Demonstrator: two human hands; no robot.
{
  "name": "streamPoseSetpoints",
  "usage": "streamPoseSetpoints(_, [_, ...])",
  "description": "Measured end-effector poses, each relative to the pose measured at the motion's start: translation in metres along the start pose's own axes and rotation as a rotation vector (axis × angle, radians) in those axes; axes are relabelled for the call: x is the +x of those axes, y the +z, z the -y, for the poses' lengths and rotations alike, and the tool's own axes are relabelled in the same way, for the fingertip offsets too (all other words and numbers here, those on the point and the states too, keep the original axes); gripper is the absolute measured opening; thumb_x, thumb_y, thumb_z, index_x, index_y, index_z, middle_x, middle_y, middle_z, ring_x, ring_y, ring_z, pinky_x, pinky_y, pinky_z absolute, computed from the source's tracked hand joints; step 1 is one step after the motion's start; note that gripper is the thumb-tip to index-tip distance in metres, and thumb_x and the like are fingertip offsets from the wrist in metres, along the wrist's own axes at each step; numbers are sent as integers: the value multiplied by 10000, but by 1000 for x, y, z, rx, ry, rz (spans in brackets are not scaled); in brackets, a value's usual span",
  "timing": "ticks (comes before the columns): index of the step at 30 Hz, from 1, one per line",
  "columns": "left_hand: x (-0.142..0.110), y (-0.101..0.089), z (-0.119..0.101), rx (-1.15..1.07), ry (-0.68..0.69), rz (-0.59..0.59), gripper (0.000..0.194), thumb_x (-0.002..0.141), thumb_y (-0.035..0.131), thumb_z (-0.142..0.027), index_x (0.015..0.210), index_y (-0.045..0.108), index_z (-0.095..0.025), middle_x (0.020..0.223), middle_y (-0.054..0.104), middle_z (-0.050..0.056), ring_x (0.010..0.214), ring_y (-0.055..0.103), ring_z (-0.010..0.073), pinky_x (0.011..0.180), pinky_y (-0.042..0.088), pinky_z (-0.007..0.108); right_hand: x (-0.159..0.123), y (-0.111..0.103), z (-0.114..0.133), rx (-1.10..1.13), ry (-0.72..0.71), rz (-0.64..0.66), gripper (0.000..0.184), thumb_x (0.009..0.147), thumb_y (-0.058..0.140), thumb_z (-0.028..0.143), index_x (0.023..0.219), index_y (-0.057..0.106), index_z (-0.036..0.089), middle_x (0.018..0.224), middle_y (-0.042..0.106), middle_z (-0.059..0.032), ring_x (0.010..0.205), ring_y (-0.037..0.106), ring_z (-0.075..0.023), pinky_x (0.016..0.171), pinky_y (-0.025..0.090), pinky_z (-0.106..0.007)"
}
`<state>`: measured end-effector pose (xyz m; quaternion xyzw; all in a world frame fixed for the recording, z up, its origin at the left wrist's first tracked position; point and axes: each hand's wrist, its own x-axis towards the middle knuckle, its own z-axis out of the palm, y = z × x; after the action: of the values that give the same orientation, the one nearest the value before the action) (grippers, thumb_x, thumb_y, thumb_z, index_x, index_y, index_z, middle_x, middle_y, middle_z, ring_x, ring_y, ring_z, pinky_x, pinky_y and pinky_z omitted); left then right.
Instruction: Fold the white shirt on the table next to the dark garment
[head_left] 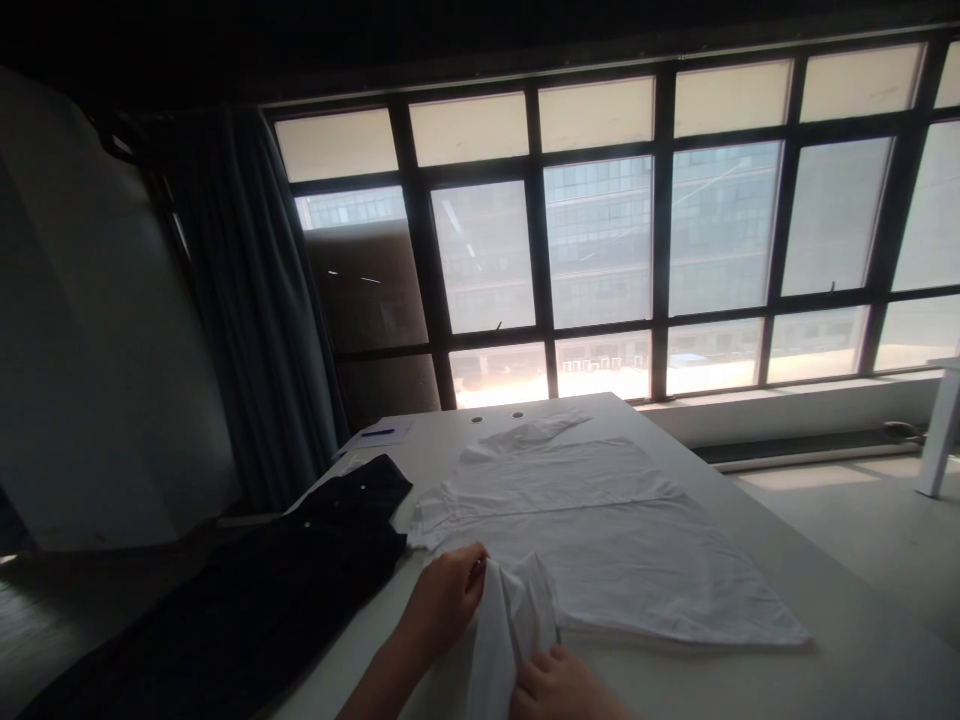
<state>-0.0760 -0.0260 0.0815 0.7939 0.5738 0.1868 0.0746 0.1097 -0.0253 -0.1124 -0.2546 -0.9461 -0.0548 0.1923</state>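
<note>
Head view looks down across a long white surface (862, 650) toward a wide, dark-framed window (600, 240); a white short-sleeved cotton shirt (600, 540) lies spread flat on the surface, its near edge close to the person; the left hand (446, 598) is curled closed around a raised fold of that shirt, pinching the fabric up from the surface; the right hand (555, 685) is cut off by the lower edge of the view, its fingers (541, 672) resting against the same fold from the other side, slightly curved; whether they actually grip the cloth I cannot tell; a dark navy garment with small white buttons (300, 570) lies just left of the shirt, close beside its sleeve, and hangs over the edge of the surface; toward the far end, a blue pen (377, 432) rests on a sheet of white paper (397, 437); two small round holes (477, 418) sit in the surface beyond the shirt; a long blue-grey curtain (255, 290) hangs left of the window; a white furniture leg (937, 440) stands on the floor at the right.
</note>
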Motion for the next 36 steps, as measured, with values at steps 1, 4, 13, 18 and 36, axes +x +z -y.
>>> streamPoseSetpoints(1, [0, 0, 3, 4, 5, 19, 160, 937, 484, -241, 932, 644, -244, 875, 730, 23, 809, 679, 177, 688, 398, 240, 3, -10, 1, -10, 16, 55, 216, 846, 704, 340, 727, 583, 207, 731, 659, -11, 595, 536, -158, 547, 375, -237])
streamPoseSetpoints(4, [1, -2, 11, -13, 10, 18, 298, 918, 512, -246, 1200, 606, -255, 1107, 734, 51, 1008, 690, 200, 825, 454, 250, 9, -70, 4, 81, 87, 92, 187, 800, 710, 344, 817, 599, 194, 856, 689, -56, 699, 597, -192, 608, 444, -259])
streamPoseSetpoints(13, [-2, -11, 43, -12, -92, 137, 704, 853, 635, -437, 1483, 414, -212, 1480, 540, 127, 1349, 518, 267, 1129, 378, 364, -1, -198, -67, 685, 780, -635, 324, 978, 407, 545, 951, 471, 229, 723, 564, 9, 621, 532, -154, 545, 393, -232])
streamPoseSetpoints(18, [-5, 1, 60, 2, -149, 292, 797, 716, 733, -362, 1458, 468, -238, 1475, 553, 94, 1336, 525, 271, 1139, 364, 342, -10, -169, -102, 517, 829, -617, 201, 901, 364, 346, 884, 517, 216, 850, 623, -55, 787, 601, -199, 748, 491, -306])
streamPoseSetpoints(36, [-2, 4, 76, 153, -249, 650, 522, 457, 855, -430, 924, 694, -260, 914, 680, -20, 865, 652, 269, 773, 526, 362, -24, -175, -57, 577, 467, 228, 483, 795, 594, 198, 1273, 655, 224, 1257, 656, -97, 1191, 587, -260, 1072, 421, -373])
